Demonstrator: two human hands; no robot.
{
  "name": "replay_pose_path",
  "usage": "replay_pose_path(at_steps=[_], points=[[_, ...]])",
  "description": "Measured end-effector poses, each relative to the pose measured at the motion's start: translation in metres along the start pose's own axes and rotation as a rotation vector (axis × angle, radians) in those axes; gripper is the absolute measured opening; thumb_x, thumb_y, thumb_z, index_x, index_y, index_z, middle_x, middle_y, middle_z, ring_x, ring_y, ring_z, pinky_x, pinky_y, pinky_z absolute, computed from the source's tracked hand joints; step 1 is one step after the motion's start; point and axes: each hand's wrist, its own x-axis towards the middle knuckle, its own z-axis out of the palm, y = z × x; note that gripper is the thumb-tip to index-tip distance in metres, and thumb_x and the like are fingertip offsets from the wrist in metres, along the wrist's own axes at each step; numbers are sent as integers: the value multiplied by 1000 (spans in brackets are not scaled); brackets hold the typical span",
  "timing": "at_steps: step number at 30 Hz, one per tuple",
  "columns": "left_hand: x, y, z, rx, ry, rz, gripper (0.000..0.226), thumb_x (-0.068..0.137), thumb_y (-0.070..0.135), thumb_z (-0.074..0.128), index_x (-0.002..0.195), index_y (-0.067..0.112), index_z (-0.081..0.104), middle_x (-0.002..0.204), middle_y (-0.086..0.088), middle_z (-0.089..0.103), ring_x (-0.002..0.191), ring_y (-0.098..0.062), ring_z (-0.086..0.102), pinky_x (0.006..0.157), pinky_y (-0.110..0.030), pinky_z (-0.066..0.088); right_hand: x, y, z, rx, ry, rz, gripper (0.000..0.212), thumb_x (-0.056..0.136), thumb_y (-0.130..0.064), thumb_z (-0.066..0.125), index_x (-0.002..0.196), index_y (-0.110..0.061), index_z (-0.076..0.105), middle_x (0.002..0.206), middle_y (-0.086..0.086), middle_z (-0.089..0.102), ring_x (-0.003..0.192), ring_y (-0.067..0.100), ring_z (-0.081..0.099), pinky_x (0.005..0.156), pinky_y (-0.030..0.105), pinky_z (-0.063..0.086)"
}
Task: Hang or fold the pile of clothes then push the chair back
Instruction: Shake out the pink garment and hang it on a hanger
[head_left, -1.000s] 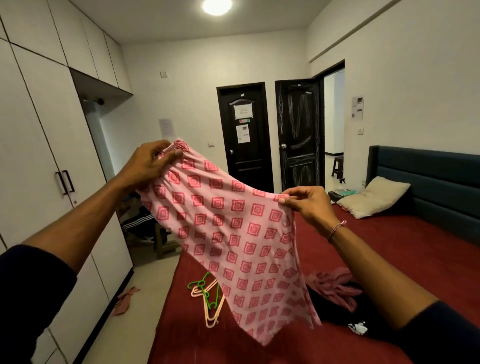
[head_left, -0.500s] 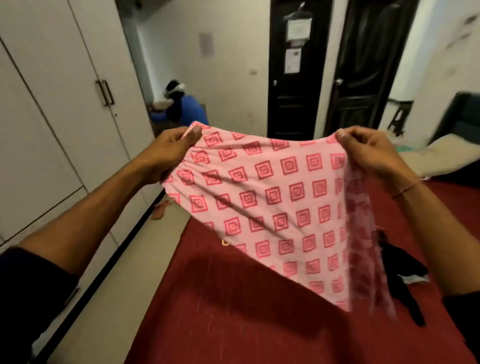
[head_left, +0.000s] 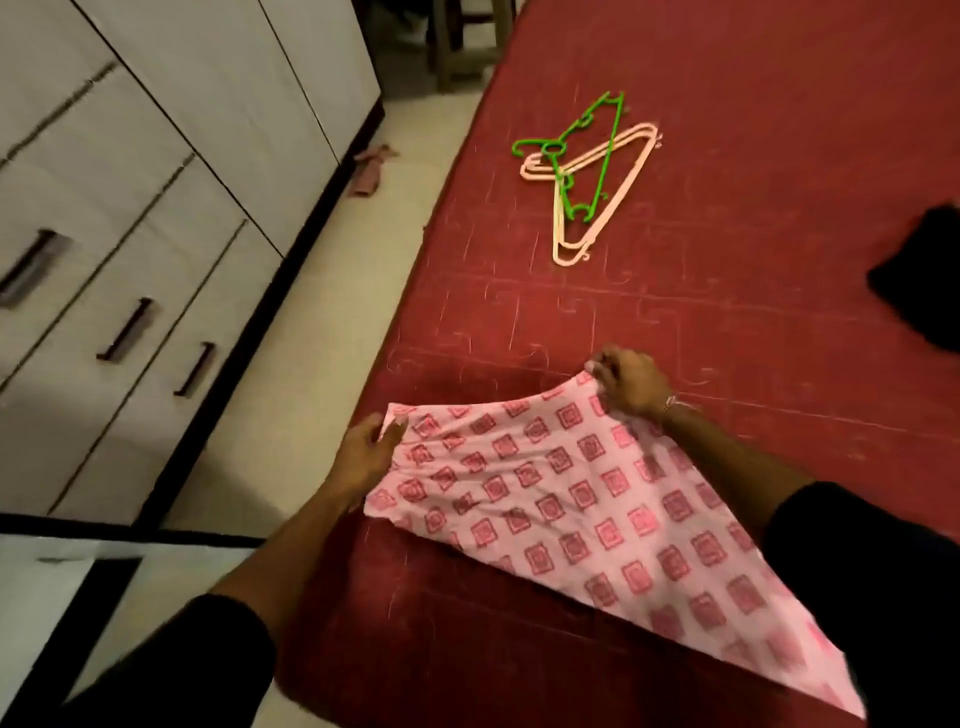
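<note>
A pink cloth with red square prints (head_left: 571, 499) lies spread on the red bed (head_left: 727, 234), its lower right end trailing toward me. My left hand (head_left: 371, 452) pinches its near-left top corner by the bed's edge. My right hand (head_left: 631, 384) grips the other top corner, fingers curled round the fabric and lifting it slightly. A green hanger (head_left: 582, 150) lies across several peach hangers (head_left: 592, 208) farther up the bed. A black garment (head_left: 924, 280) shows at the right edge. Wooden chair legs (head_left: 462, 41) stand at the top, beyond the bed.
White wardrobe doors and drawers with dark handles (head_left: 130, 327) line the left side, with a strip of pale floor (head_left: 291, 395) between them and the bed. A small pink cloth (head_left: 371, 166) lies on the floor by the wardrobe.
The cloth was held up in the air between both hands; now it has come down flat onto the bed. My view has tilted down from the room to the bed.
</note>
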Motion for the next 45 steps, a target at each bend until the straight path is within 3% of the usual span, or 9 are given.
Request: replay_pose_path(at_steps=[3,8,19,24,27,30,33,37,45], points=[[34,-34,14,158,101,77,53,96,60,50,95,8,60,87,-12,66,77,-19,58,70,-36,43,20,14,50,-194,145,-2,27,106,-37,40,100,-15,54,89,10,67,79,35,61,65,41,46],[55,-38,16,346,183,125,35,100,56,45,89,24,52,90,-10,69,86,-36,64,68,-37,44,24,22,55,-304,196,-122,29,106,-47,35,101,-20,45,76,-2,59,63,21,55,59,37,48],[61,-39,17,257,145,216,33,97,57,47,89,26,54,72,9,64,64,-8,62,55,-27,48,25,22,56,-519,184,-119,38,106,-47,23,111,-17,45,89,4,57,68,19,53,56,34,43],[52,-26,23,489,216,168,44,97,60,42,103,17,54,80,-1,65,70,-21,63,65,-33,48,20,10,61,-719,335,-8,39,107,-40,30,117,-8,51,101,13,55,85,25,48,72,39,39],[41,-6,34,607,371,107,44,98,44,57,116,5,50,99,-16,66,88,-33,62,73,-39,43,6,-1,62,-624,467,-24,30,105,-33,40,115,-8,53,109,15,58,98,30,52,90,46,44],[34,2,54,662,510,384,43,93,30,62,123,3,46,120,-22,58,109,-38,55,93,-50,46,-25,-19,83,-414,514,-101,29,101,-26,54,124,-9,55,128,16,58,123,31,51,111,48,37],[20,16,95,645,228,727,52,97,34,50,139,4,43,137,-18,52,128,-33,48,110,-47,38,-64,-29,114,-336,343,-110,46,99,-29,58,140,-10,46,149,13,47,141,30,39,121,46,22],[16,19,137,757,-125,738,65,104,48,28,158,15,16,166,-9,16,153,-23,12,123,-50,16,-95,-15,123,-379,162,-90,57,107,-46,24,157,-17,28,165,10,19,154,27,15,125,49,16],[18,17,139,922,-137,638,88,91,75,27,160,27,-1,168,6,-8,154,-26,-10,109,-78,-6,-137,61,65,-460,177,154,62,105,-58,15,160,-31,14,168,2,6,156,22,1,126,50,5]])
